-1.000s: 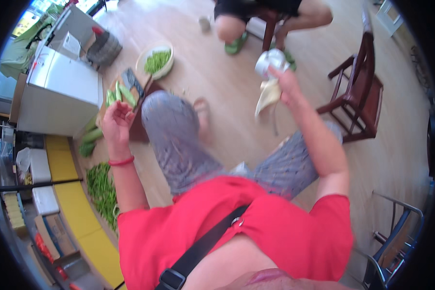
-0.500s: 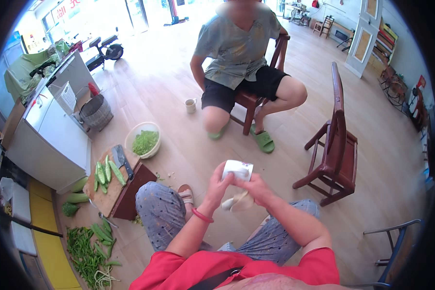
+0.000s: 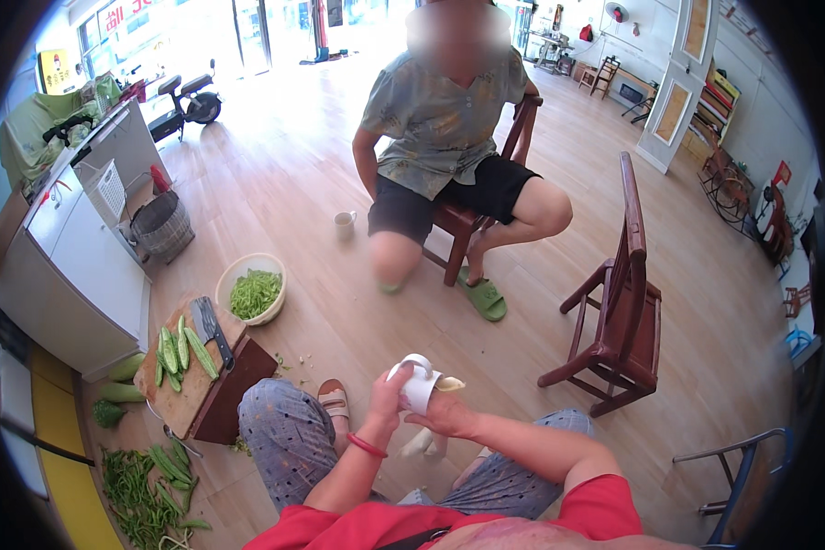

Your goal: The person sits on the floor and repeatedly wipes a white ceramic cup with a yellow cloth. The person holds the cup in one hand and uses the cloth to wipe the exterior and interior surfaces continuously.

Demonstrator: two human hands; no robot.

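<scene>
Both hands meet in front of the chest, over the knees, on one white mug point(image 3: 415, 383). Left hand point(image 3: 387, 403) comes up from the lower left, fingers wrapped on the mug's left side near its handle loop, closed on it. Right hand point(image 3: 445, 417) sits under and to the right of the mug, palm up, fingers curled against its base; something pale yellow, maybe a cloth or peel point(image 3: 449, 384), pokes out at the mug's right edge, too small to tell which. The mug lies tilted, long axis running roughly left-up to right-down between the two hands, mouth direction unclear. Both hands touch it, neither nearer.

Lower left on the floor: wooden chopping board point(image 3: 192, 385) on a low block, cleaver point(image 3: 213, 328) and split green cucumbers point(image 3: 181, 350) on it, well apart from the hands. Bowl of cut green beans point(image 3: 253, 291) just beyond the board. Loose green beans point(image 3: 142, 486) heaped on the floor at far left. Another person sits opposite on a red wooden chair point(image 3: 467, 225); empty red chair point(image 3: 625, 302) to the right. Second small mug point(image 3: 344, 224) on the floor near that person.
</scene>
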